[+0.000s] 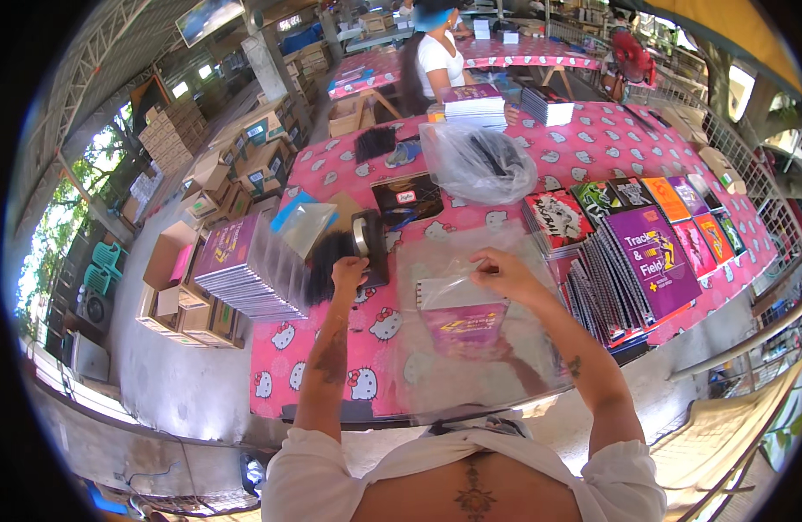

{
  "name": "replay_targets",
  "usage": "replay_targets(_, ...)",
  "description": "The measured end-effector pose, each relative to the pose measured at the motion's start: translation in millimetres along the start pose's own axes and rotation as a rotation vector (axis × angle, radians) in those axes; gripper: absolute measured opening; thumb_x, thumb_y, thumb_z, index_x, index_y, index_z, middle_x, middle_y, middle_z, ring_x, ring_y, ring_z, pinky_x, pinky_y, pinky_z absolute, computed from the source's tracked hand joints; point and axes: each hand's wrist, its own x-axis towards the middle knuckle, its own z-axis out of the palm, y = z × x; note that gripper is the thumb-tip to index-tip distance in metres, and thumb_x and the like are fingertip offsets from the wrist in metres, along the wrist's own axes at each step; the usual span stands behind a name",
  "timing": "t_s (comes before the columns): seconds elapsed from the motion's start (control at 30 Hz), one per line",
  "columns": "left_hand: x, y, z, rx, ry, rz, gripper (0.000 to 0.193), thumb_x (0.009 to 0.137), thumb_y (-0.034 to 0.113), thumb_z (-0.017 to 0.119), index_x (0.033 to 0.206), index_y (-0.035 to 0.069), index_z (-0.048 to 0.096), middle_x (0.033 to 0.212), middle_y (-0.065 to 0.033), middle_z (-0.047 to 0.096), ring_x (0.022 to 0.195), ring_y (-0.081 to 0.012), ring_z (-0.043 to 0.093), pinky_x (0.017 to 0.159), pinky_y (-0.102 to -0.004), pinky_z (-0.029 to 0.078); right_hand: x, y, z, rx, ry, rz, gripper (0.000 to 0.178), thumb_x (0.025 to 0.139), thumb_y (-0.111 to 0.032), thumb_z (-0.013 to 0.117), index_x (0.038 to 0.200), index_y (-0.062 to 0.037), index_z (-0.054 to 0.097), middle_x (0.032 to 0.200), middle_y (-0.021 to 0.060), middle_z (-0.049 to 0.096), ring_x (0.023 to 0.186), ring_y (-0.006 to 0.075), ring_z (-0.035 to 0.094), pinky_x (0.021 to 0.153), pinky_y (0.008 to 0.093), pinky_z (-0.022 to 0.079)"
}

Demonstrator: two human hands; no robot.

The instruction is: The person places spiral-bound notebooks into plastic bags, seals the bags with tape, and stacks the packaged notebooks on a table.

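Note:
A purple spiral notebook (467,326) lies under a large sheet of clear plastic (436,383) at the table's near edge. My right hand (503,271) pinches the upper part of the plastic, just above the notebook. Over to the left, my left hand (349,273) is closed at the near side of a black tape dispenser (374,248) with a pale roll in it. Whatever its fingertips hold is too small to make out. Black bristly strands (327,261) lie beside the dispenser.
Left stands a stack of purple notebooks (235,265) with plastic sleeves; right, spiral notebooks (597,283) and colourful covers (666,198). A bundled plastic bag (479,165) sits farther back. Cardboard boxes (170,296) line the left floor. Across the table is another person (440,65).

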Motion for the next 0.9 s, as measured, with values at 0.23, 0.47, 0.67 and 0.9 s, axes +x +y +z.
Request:
replay_targets(0.23, -36, -20, 23, -0.588, -0.009, -0.075, 0.01, 0.087, 0.017, 0.072, 0.085, 0.008, 0.068, 0.072, 0.0016, 0.061, 0.057, -0.0098, 0.054, 0.05, -0.0248, 0.041, -2, 0, -7, 0.041, -0.007, 0.02, 0.038, 0.086, -0.017, 0.075, 0.118, -0.0022, 0.062, 0.091, 0.0075, 0.071, 0.085, 0.013, 0.065, 0.076, 0.0292, 0.052)
replay_targets(0.47, -40, -5, -23, 0.865, 0.234, 0.213, 0.012, 0.084, 0.018, 0.069, 0.09, 0.009, 0.07, 0.088, -0.015, 0.073, 0.083, -0.0362, 0.071, 0.074, -0.0459, 0.056, -1, -11, 1, 0.092, -0.052, 0.092, 0.038, 0.086, -0.016, 0.074, 0.119, -0.0025, 0.061, 0.091, 0.0071, 0.07, 0.084, 0.0131, 0.065, 0.077, 0.0298, 0.052)
replay_targets(0.67, -83, 168, -3, 0.461, -0.69, 0.766, 0.023, 0.083, 0.025, 0.072, 0.093, 0.005, 0.068, 0.077, -0.0117, 0.069, 0.069, -0.0283, 0.067, 0.065, -0.0401, 0.053, -2, -10, 3, 0.004, -0.005, 0.037, 0.039, 0.086, -0.017, 0.074, 0.12, -0.0037, 0.06, 0.091, 0.0081, 0.07, 0.086, 0.0141, 0.065, 0.08, 0.0303, 0.052)
replay_targets(0.9, -58, 208, 121, 0.894, -1.455, 0.787, 0.028, 0.089, 0.03, 0.07, 0.099, 0.004, 0.068, 0.083, -0.0086, 0.068, 0.078, -0.0172, 0.065, 0.072, -0.0344, 0.05, -8, -1, -10, 0.038, 0.017, 0.054, 0.044, 0.084, -0.017, 0.075, 0.122, -0.0039, 0.058, 0.09, 0.0081, 0.069, 0.085, 0.0152, 0.065, 0.081, 0.0308, 0.052)
